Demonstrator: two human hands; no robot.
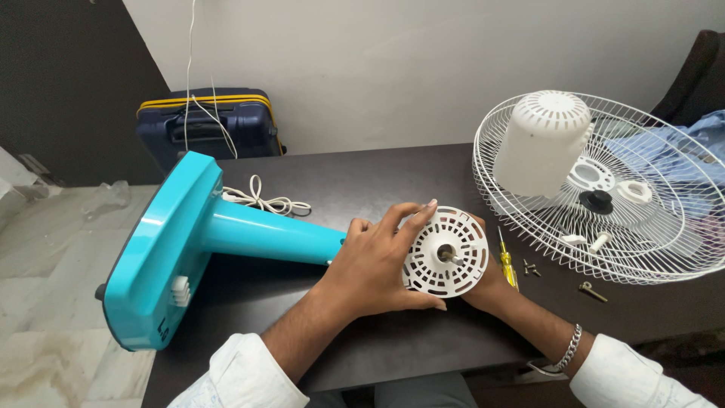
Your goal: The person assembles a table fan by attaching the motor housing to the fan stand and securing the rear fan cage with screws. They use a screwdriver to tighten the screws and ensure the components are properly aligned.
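Gripping the white slotted motor housing (445,262) at the end of the teal fan stand (226,234) lying flat on the dark table (362,177), the left hand (374,264) had fingers curled over its rim, while the right hand (489,283) sat mostly hidden behind it, grip impossible to tell. Slipping looked likely, since the bare shaft stuck out toward the palm, and the loose screws (531,268) and yellow screwdriver (507,261) just beside could get knocked off the edge.
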